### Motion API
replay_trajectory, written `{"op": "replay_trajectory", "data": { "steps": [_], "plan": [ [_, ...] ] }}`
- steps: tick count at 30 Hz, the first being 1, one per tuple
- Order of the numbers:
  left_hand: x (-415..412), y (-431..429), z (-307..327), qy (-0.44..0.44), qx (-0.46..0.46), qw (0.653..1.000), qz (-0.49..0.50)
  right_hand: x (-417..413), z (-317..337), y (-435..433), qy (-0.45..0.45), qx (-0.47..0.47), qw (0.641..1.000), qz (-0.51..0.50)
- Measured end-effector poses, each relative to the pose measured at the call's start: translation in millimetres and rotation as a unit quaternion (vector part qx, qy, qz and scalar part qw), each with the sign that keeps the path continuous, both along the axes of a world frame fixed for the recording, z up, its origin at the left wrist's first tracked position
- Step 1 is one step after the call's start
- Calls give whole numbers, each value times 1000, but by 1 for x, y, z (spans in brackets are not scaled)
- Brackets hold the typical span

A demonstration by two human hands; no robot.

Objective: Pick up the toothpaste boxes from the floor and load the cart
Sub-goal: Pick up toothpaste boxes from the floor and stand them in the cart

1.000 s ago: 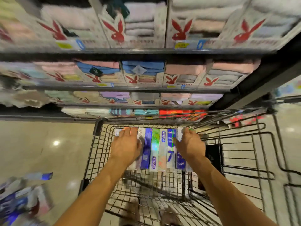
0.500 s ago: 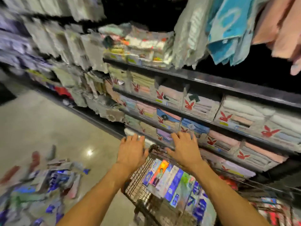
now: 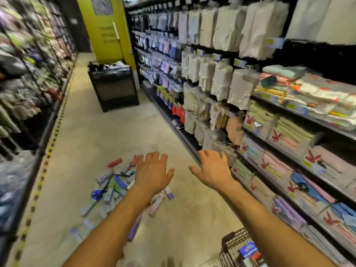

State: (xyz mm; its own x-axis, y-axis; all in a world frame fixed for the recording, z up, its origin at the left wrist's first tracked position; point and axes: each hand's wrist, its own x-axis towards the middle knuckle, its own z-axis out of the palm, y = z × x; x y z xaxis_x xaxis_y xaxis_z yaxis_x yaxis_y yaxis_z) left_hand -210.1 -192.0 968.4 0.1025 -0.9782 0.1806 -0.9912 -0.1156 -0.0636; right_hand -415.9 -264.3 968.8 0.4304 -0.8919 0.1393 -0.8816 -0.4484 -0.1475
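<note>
Slim rectangular toothpaste boxes point(image 3: 113, 187) litter smooth floor point(image 3: 96, 132) near wire-mesh cart point(image 3: 230, 243).

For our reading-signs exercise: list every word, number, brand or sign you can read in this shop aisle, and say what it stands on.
Nothing reads clearly enough to quote.
Yellow pillar: dark lettering, blurred.
Price tags on the shelves: too small.
Towel boxes: red rabbit logo, words unreadable.
Toothpaste boxes on the floor: print blurred.
Blue box in the cart: white lettering, blurred.
</note>
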Motion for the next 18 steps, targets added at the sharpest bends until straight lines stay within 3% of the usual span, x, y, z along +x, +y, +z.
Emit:
{"op": "replay_trajectory", "data": {
  "steps": [8, 18],
  "plan": [
    [168, 46, -2, 10, 3, 996, 84, 171, -14, 9, 5, 17, 997, 73],
    [290, 44, -43, 19, 42, 990, 135, 307, -50, -25, 38, 37, 985, 166]
  ]
}}
